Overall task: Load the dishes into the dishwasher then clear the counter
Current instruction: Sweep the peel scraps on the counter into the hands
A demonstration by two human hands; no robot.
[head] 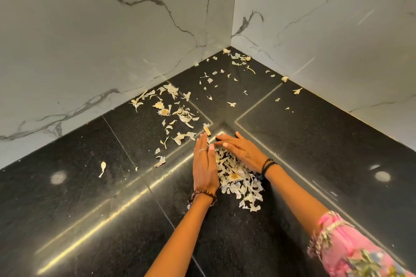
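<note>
Both hands lie flat with straight fingers on the black counter (315, 141), fingertips nearly meeting, cupping a pile of dried petals (238, 177) between them. The left hand (206, 164) and right hand (240, 149) cover part of the pile. More scattered petals (177, 110) trail toward the marble wall (90, 40) corner. A pink sleeve (351, 247) is cut off bottom right; bare counter spreads either side.

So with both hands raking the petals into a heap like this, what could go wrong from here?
1. The left hand and right hand lie flat around the petal pile; its near edge is unguarded, so bits may slide toward the counter's front.
2. Scattered petals near the wall and in the corner could be left behind.
</note>
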